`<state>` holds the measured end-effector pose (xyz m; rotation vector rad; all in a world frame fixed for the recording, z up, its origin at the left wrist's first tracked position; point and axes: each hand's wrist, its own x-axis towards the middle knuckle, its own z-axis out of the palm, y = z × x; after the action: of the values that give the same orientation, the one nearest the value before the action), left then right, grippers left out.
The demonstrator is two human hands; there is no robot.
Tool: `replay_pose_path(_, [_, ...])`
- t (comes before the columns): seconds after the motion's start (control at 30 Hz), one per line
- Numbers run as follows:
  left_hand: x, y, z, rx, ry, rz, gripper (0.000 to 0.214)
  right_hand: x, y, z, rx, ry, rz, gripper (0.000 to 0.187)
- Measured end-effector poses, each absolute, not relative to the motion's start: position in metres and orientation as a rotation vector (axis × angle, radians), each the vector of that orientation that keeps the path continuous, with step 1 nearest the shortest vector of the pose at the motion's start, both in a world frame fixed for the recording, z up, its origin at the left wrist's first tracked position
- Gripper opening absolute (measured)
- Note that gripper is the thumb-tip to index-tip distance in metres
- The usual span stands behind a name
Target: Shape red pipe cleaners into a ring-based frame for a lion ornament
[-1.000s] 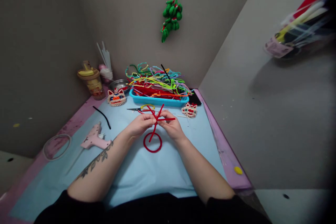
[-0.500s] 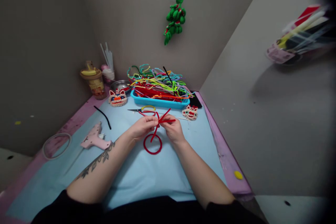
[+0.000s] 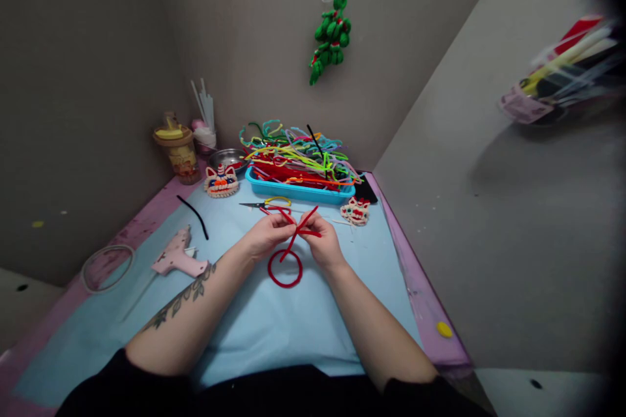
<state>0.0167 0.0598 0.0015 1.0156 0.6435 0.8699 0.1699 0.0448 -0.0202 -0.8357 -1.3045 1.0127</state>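
Red pipe cleaner (image 3: 289, 249): mid blue mat (image 3: 274, 332), loop at 6 o'clock of the hands. Left hand (image 3: 261, 240) and right hand (image 3: 325, 247): together, pinching its crossing. Change: free ends drawn closer, twist tighter.

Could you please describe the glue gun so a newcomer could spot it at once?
Start at the large light blue mat. Near its left edge lies the pink plastic glue gun. It alone is pistol-shaped, unlike the thin black pipe cleaner behind it.

No readable text, labels or numbers anywhere (cup print too blurred).
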Motion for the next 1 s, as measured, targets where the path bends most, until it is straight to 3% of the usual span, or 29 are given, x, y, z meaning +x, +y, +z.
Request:
replay_pose_path(0.4, [0.016,0.059,0.008,1.355,0.753,1.064,0.028,0.168,0.044,-0.017,-0.875,-1.375,0.919,0.014])
replay_pose_path(0.73, [0.016,0.056,0.005,1.836,0.991,1.252,0.014,0.158,0.038,-0.014,-1.108,-1.321,0.713,0.003])
replay_pose_path(1.0, [0.028,0.047,0.002,1.741,1.142,1.456,0.012,0.15,0.037,-0.016,-1.248,-1.212,0.751,0.014])
